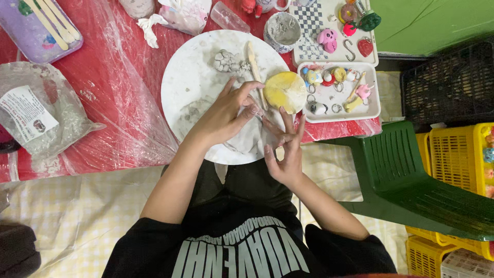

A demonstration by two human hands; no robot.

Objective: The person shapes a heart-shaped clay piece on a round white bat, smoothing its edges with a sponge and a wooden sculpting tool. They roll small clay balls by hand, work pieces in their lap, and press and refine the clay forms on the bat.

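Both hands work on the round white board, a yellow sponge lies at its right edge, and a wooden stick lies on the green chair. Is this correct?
Not quite. The head view shows the wooden stick lying on the round white board, not on the green chair. The rest holds: the left hand and right hand work on the board, and the yellow sponge lies at its right edge.

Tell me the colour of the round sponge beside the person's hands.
The round sponge is yellow, lying at the white board's right edge; the head view shows it.
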